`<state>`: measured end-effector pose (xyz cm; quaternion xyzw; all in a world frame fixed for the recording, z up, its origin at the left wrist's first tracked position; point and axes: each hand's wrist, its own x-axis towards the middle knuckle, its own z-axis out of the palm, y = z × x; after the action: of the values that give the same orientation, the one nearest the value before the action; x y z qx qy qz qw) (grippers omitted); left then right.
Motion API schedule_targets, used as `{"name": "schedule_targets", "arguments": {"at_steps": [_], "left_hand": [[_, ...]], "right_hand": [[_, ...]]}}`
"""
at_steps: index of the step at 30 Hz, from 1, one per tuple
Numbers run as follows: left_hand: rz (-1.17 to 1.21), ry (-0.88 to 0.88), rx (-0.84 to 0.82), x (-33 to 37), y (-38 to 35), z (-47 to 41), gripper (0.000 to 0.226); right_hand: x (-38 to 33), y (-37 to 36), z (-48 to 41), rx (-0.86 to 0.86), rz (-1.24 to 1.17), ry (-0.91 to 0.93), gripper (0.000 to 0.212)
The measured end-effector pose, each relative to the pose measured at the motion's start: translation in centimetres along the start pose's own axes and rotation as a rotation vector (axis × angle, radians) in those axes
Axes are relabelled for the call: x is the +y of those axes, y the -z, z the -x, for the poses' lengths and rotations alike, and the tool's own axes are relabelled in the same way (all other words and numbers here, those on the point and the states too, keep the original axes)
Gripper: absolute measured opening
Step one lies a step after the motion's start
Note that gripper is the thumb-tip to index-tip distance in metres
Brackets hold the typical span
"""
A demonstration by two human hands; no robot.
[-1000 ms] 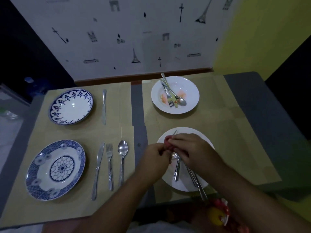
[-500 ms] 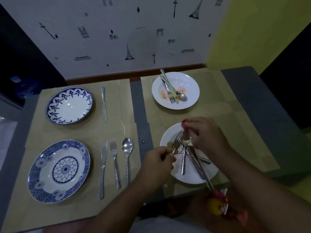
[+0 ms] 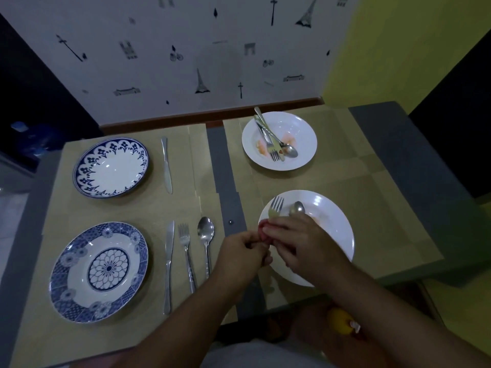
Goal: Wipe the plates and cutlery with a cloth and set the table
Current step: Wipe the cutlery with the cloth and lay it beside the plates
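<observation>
Fingers [image 3: 281, 228] of the right hand [image 3: 305, 243] are clamped on a red cloth [image 3: 264, 231], cloth bunched round the fork [image 3: 276, 208] neck just below the tines. Left hand [image 3: 244, 254] fingers curled tight round the fork's handle end, handle hidden in the fist. Both hands over the near-left rim of the near white plate [image 3: 342, 235]. Reads as the fork wipe: hold the left grip fixed, drag the cloth up the shaft and off through the tines, turn the fork, repeat; stay above the plate so residue misses the mat [image 3: 385, 213]. Spoon [image 3: 299, 208] bowl shows just beyond the right knuckles; can't tell if it's held or lying in the plate. Near white plate: faint orange smear beside the spoon, so not yet wiped. Far white plate [image 3: 308, 128]: dirty cutlery [image 3: 273, 144] crossed in it, orange smears. Left half of the bench [image 3: 385, 144]: near blue plate [image 3: 61, 282] with laid knife [image 3: 168, 261], laid fork [image 3: 186, 251], laid spoon [image 3: 206, 232] beside it; far blue plate [image 3: 79, 171] has a lone knife [image 3: 166, 166] only, so this fork likely goes there.
</observation>
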<state>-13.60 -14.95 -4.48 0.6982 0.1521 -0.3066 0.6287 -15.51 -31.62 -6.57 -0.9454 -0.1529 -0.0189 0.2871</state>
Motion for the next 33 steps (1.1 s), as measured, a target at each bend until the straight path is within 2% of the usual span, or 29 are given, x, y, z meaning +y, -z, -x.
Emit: {"name": "schedule_targets", "arguments": {"at_steps": [6, 9, 12, 15, 19, 23, 28, 33], "left_hand": [[-0.037, -0.037, 0.013, -0.6, 0.0, 0.9, 0.020], [-0.071, -0.071, 0.040, -0.5, -0.2, 1.3, 0.020], [-0.205, -0.143, 0.086, -0.4, 0.0, 0.9, 0.022], [-0.338, -0.193, 0.101, -0.5, 0.3, 0.5, 0.024], [-0.227, -0.122, 0.050, -0.3, 0.2, 0.5, 0.019], [-0.081, -0.003, -0.016, -0.3, 0.1, 0.6, 0.030], [0.001, 0.039, 0.028, -0.7, 0.3, 0.3, 0.023], [0.000, 0.042, -0.018, -0.9, 0.9, 0.3, 0.017]], "right_hand": [[3.2, 0.8, -3.0, 0.042, 0.120, -0.043, 0.037], [5.1, 1.5, -3.7, 0.125, 0.159, -0.176, 0.033], [5.3, 2.8, -3.0, 0.190, 0.066, -0.308, 0.031], [3.8, 3.0, -1.9, 0.219, -0.036, -0.331, 0.033], [1.6, 1.8, -0.7, 0.181, -0.074, -0.258, 0.038], [0.1, 1.1, -0.7, 0.146, -0.041, -0.116, 0.037], [0.2, 0.5, -0.4, 0.089, 0.033, -0.042, 0.038], [-0.1, 0.1, 0.0, 0.012, 0.064, 0.059, 0.036]]}}
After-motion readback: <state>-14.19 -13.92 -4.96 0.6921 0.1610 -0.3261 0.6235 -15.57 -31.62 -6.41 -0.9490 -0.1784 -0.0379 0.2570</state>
